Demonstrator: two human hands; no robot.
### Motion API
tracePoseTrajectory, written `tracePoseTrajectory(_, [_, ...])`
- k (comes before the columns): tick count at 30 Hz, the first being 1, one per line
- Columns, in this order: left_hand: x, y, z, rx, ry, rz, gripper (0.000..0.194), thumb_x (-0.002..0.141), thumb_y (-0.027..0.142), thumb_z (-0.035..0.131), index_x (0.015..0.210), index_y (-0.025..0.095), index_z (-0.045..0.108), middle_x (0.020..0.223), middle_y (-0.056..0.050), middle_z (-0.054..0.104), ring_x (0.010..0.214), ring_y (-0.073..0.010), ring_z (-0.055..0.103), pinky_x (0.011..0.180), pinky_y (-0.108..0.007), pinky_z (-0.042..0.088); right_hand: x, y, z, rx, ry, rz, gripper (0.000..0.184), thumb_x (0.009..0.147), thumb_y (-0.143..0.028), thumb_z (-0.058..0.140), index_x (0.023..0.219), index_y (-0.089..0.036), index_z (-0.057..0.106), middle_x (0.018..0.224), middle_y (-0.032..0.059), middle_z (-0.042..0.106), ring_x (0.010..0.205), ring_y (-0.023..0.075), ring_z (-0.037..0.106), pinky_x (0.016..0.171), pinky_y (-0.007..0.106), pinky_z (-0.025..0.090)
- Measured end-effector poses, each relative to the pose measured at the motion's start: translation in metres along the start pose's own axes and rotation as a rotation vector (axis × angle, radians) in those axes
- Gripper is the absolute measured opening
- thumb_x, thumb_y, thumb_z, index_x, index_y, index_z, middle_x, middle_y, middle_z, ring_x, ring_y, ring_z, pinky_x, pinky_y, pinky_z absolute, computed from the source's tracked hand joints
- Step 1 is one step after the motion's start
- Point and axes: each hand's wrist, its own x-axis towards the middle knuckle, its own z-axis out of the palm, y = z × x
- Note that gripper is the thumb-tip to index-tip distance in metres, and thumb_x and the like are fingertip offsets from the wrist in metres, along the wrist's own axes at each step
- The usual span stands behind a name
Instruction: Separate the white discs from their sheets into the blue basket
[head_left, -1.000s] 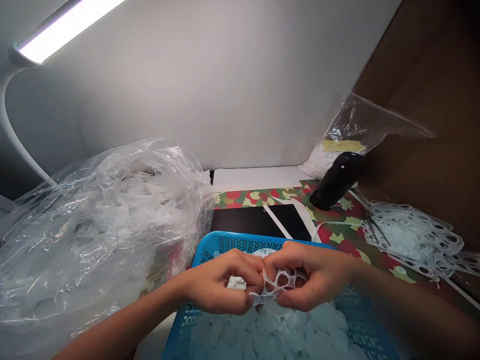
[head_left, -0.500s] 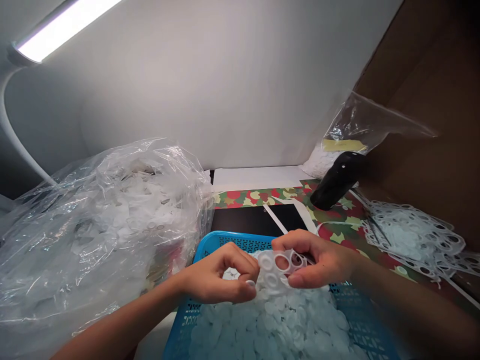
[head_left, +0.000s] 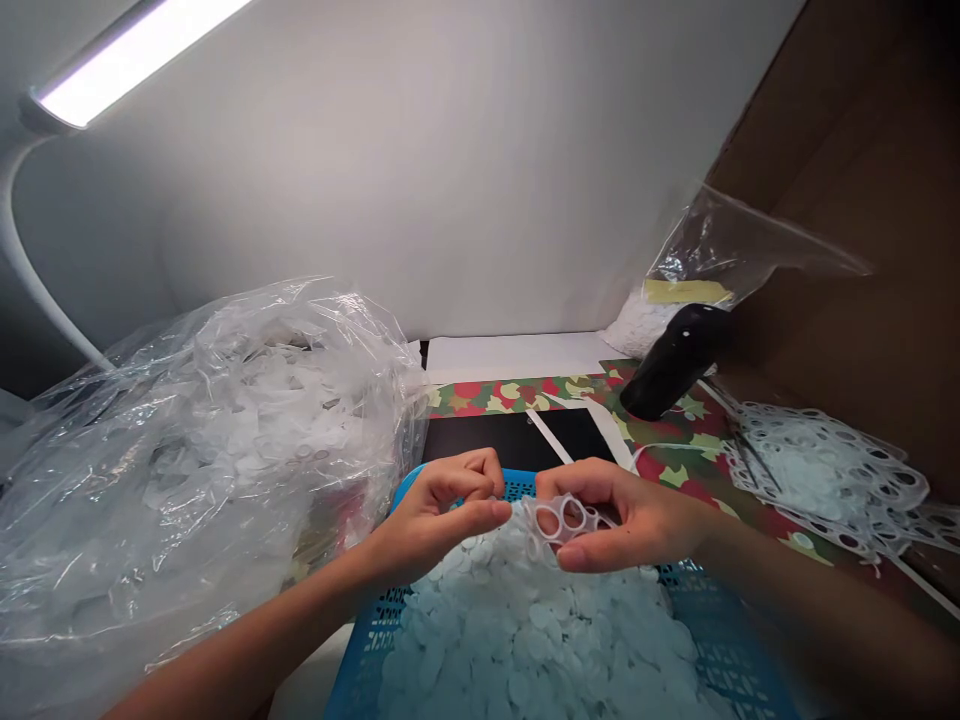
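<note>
My right hand (head_left: 630, 520) pinches a small white plastic strip with punched round holes (head_left: 562, 518) above a blue mesh basket (head_left: 375, 640). My left hand (head_left: 442, 510) is curled beside it, thumb tip touching the strip's left edge, fingers folded in. Below both hands the basket holds a heap of several pale round discs (head_left: 540, 640).
A big clear plastic bag of white scrap (head_left: 195, 450) fills the left. At right lie a pile of punched white sheets (head_left: 817, 470), a black tool (head_left: 671, 365) and a small clear bag (head_left: 705, 280). A brown cardboard wall (head_left: 862, 200) closes the right side.
Both hands rose slightly and parted. The strip, crumpled between both fists a second ago, is now held mainly by the right hand, and the disc heap shows more.
</note>
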Motion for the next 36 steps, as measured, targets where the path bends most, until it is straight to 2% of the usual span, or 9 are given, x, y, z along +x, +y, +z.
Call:
tracePoseTrajectory(5, [-0.002,0.002,0.003,0.038,-0.039,0.002,0.044,0.077,0.013,0.060,0.053,0.015,0.023,0.067,0.003,0.034,0.062,-0.0092,0.033,0.057,-0.025,0.026,0.000,0.000,0.000,-0.002,0.003,0.004,0.017,0.080,-0.023,0.065,0.078,-0.014,0.051,0.061,-0.0069,0.038,0.049,0.0027,0.030,0.042,0.015,0.024])
tracePoseTrajectory(8, [-0.003,0.003,0.004,-0.015,-0.060,-0.050,0.029,0.078,0.018,0.060,0.064,0.018,0.035,0.070,0.003,0.036,0.065,-0.0101,0.035,0.060,-0.025,0.029,0.000,-0.001,0.001,-0.010,0.004,-0.004,0.015,0.080,-0.021,0.065,0.078,-0.014,0.052,0.061,-0.0068,0.037,0.049,0.0029,0.030,0.043,0.015,0.024])
tracePoseTrajectory(11, [-0.002,0.004,0.004,-0.113,-0.036,-0.055,0.014,0.080,0.026,0.059,0.083,0.019,0.047,0.084,0.000,0.042,0.078,-0.0126,0.042,0.070,-0.026,0.034,0.000,-0.001,0.001,0.006,0.011,-0.004,0.015,0.080,-0.020,0.065,0.079,-0.014,0.052,0.061,-0.0067,0.037,0.050,0.0032,0.030,0.043,0.016,0.024])
tracePoseTrajectory(15, [0.000,0.006,0.004,-0.181,-0.054,-0.103,0.020,0.082,0.029,0.058,0.098,0.020,0.051,0.099,-0.003,0.048,0.094,-0.0164,0.045,0.081,-0.028,0.034,0.000,-0.001,0.001,0.014,0.005,-0.014,0.013,0.080,-0.020,0.064,0.079,-0.013,0.052,0.062,-0.0063,0.038,0.050,0.0036,0.031,0.044,0.016,0.024])
tracePoseTrajectory(18, [0.000,0.008,0.004,-0.159,-0.131,-0.192,0.015,0.085,0.032,0.056,0.090,0.018,0.055,0.090,-0.003,0.052,0.085,-0.0146,0.046,0.076,-0.027,0.035,0.001,-0.001,0.001,-0.010,0.008,-0.035,0.012,0.080,-0.020,0.064,0.079,-0.014,0.053,0.063,-0.0063,0.037,0.051,0.0040,0.030,0.045,0.016,0.024])
tracePoseTrajectory(21, [0.001,0.008,0.004,-0.189,-0.151,-0.194,0.021,0.086,0.031,0.054,0.073,0.015,0.054,0.077,-0.001,0.049,0.073,-0.0113,0.045,0.068,-0.025,0.034,0.002,-0.001,0.001,-0.007,0.010,-0.021,0.014,0.080,-0.021,0.064,0.079,-0.014,0.052,0.061,-0.0067,0.036,0.050,0.0040,0.029,0.044,0.016,0.024])
tracePoseTrajectory(29, [0.002,-0.005,0.000,-0.446,-0.054,-0.183,0.020,0.088,0.030,0.053,0.075,0.016,0.048,0.075,-0.001,0.054,0.068,-0.0099,0.052,0.061,-0.022,0.037,0.003,-0.004,0.001,-0.070,0.051,0.004,0.012,0.083,-0.023,0.062,0.088,-0.013,0.056,0.073,-0.0023,0.046,0.062,0.0063,0.042,0.055,0.017,0.035])
tracePoseTrajectory(32, [0.002,-0.006,0.000,-0.455,0.000,-0.227,0.023,0.089,0.033,0.053,0.075,0.016,0.045,0.071,0.002,0.049,0.060,-0.0068,0.047,0.055,-0.019,0.034,0.003,-0.004,0.002,-0.110,0.051,-0.016,0.010,0.085,-0.021,0.060,0.091,-0.014,0.058,0.077,-0.0012,0.050,0.069,0.0078,0.046,0.062,0.019,0.039])
tracePoseTrajectory(36, [0.002,-0.005,0.001,-0.445,0.066,-0.258,0.025,0.088,0.036,0.053,0.075,0.017,0.043,0.065,0.004,0.044,0.054,-0.0050,0.042,0.048,-0.017,0.030,0.003,-0.004,0.002,-0.123,0.067,0.007,0.009,0.085,-0.022,0.060,0.088,-0.014,0.057,0.081,-0.0001,0.055,0.070,0.0080,0.048,0.062,0.019,0.041])
